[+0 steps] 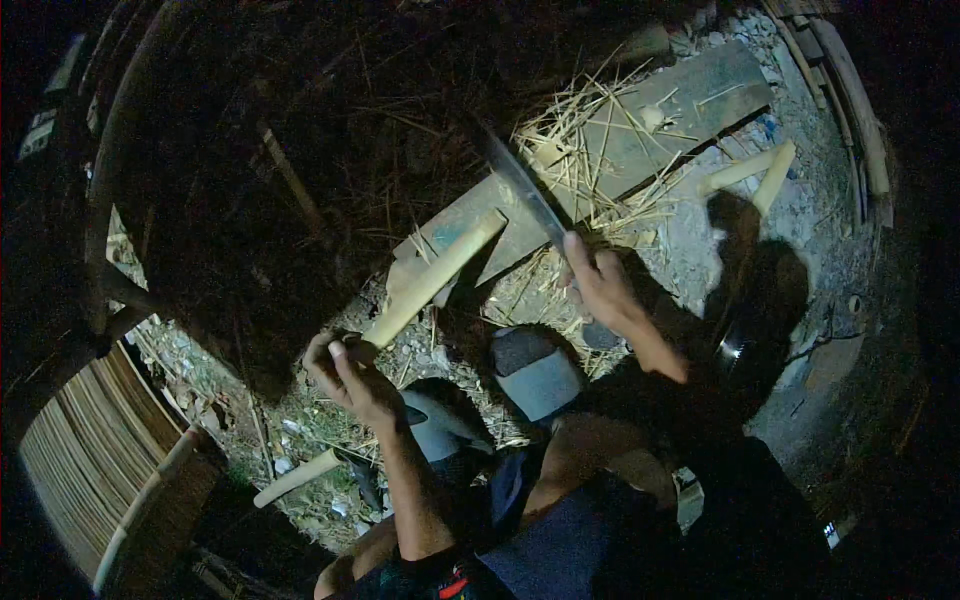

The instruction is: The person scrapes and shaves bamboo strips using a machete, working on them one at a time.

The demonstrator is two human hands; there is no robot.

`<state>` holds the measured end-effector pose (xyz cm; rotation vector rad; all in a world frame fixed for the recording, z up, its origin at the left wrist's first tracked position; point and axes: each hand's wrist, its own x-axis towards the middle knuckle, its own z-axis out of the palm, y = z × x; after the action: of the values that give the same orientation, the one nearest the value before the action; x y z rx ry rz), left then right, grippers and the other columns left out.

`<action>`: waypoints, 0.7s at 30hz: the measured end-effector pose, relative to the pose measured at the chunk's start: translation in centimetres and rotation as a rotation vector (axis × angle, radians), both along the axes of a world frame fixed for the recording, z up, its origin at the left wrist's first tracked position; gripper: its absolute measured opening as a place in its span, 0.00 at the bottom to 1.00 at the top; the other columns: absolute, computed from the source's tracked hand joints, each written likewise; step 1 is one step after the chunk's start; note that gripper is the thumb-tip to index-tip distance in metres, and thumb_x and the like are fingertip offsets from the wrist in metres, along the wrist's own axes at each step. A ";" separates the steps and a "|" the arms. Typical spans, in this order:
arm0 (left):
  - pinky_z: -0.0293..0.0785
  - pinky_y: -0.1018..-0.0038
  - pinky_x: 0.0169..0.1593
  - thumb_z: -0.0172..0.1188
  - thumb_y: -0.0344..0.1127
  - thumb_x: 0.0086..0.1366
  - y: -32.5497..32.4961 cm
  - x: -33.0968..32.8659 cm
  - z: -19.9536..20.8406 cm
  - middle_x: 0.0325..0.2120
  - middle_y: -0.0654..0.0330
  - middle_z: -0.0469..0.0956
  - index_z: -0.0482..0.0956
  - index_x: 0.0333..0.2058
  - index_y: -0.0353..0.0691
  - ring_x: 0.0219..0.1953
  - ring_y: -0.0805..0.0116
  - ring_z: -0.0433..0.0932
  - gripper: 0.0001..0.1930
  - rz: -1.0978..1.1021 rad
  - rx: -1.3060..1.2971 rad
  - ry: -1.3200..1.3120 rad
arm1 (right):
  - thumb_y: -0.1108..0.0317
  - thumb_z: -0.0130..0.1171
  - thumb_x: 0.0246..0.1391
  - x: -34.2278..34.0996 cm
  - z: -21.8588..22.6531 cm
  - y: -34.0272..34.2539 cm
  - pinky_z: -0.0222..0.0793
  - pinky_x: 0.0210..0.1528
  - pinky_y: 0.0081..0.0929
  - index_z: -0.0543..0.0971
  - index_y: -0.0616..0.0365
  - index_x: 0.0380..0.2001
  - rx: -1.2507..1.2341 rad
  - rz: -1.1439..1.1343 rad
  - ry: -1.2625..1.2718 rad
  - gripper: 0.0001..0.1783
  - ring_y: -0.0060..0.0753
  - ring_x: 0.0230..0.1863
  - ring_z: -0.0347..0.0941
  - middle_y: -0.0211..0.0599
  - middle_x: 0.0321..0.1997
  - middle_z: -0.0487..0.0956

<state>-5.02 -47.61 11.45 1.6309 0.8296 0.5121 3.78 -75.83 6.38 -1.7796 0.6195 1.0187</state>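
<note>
My left hand [355,385] is closed around the near end of a pale length of bamboo [440,280]. The piece slants away to the upper right, and its far end is over a wooden plank [690,100]. In my right hand [610,298] is the handle of a long-bladed knife [525,190], fingers wrapped round it. Its dark blade points up and to the left across the plank, beyond the bamboo's far end and apart from it. Thin bamboo slivers [590,150] lie heaped on the plank to the right of the blade.
Two pale bamboo pieces [772,180] form a V on the right-hand ground. Another short piece [298,478] lies at lower left, near a slatted panel [95,440]. My feet, in grey footwear [540,385], are just before the plank. Deep shadow covers the upper left.
</note>
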 end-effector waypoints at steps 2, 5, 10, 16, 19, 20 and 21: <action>0.72 0.76 0.35 0.51 0.37 0.70 1.0 -1.1 -1.9 0.33 0.60 0.72 0.70 0.47 0.37 0.32 0.74 0.72 0.12 -0.077 0.026 0.189 | 0.31 0.47 0.55 -0.3 0.2 -0.3 0.64 0.28 0.28 0.74 0.59 0.29 0.009 0.015 -0.122 0.35 0.25 0.23 0.67 0.30 0.20 0.70; 0.74 0.68 0.40 0.53 0.37 0.70 1.7 -1.7 -4.0 0.35 0.56 0.72 0.71 0.46 0.34 0.34 0.67 0.75 0.13 -0.163 0.040 0.376 | 0.44 0.59 0.57 -0.6 0.4 -0.4 0.59 0.17 0.23 0.75 0.56 0.28 0.030 0.049 -0.365 0.23 0.18 0.16 0.64 0.23 0.16 0.69; 0.71 0.64 0.48 0.60 0.36 0.64 -1.5 3.9 -4.0 0.44 0.46 0.73 0.75 0.46 0.35 0.41 0.51 0.75 0.15 -0.534 0.664 0.310 | 0.50 0.64 0.55 -0.2 2.0 -0.9 0.63 0.22 0.23 0.75 0.55 0.23 -0.043 0.158 -0.279 0.20 0.20 0.16 0.66 0.25 0.16 0.71; 0.69 0.56 0.54 0.66 0.29 0.49 -5.9 11.5 -4.4 0.49 0.38 0.71 0.68 0.56 0.37 0.51 0.40 0.71 0.32 -0.876 0.586 0.485 | 0.53 0.66 0.53 -1.5 0.0 -1.5 0.68 0.20 0.28 0.73 0.57 0.25 0.124 0.081 -0.169 0.20 0.23 0.16 0.70 0.28 0.17 0.74; 0.69 0.56 0.55 0.65 0.26 0.49 -3.0 11.9 -5.7 0.52 0.37 0.70 0.68 0.56 0.38 0.53 0.39 0.70 0.32 -0.832 0.470 0.311 | 0.53 0.66 0.53 -1.8 1.2 -1.3 0.67 0.18 0.26 0.72 0.59 0.25 0.147 0.025 -0.225 0.20 0.23 0.14 0.70 0.31 0.18 0.75; 0.71 0.59 0.52 0.65 0.24 0.49 -3.3 11.6 -4.5 0.48 0.40 0.72 0.71 0.52 0.39 0.49 0.42 0.73 0.29 -0.825 0.596 0.176 | 0.53 0.68 0.51 -2.0 0.6 -2.3 0.68 0.21 0.30 0.73 0.59 0.28 0.049 0.109 -0.326 0.20 0.25 0.17 0.71 0.30 0.18 0.74; 0.72 0.64 0.49 0.64 0.24 0.52 -4.9 12.7 -2.3 0.43 0.46 0.74 0.73 0.48 0.38 0.46 0.46 0.74 0.23 -0.779 0.347 0.213 | 0.53 0.70 0.49 -2.3 0.4 -3.6 0.68 0.25 0.33 0.74 0.59 0.30 -0.066 0.192 -0.420 0.21 0.27 0.20 0.73 0.29 0.19 0.73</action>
<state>7.65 -52.47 9.11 2.1861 0.2006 -0.0825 1.49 -79.38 6.74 -2.0618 0.2259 0.7197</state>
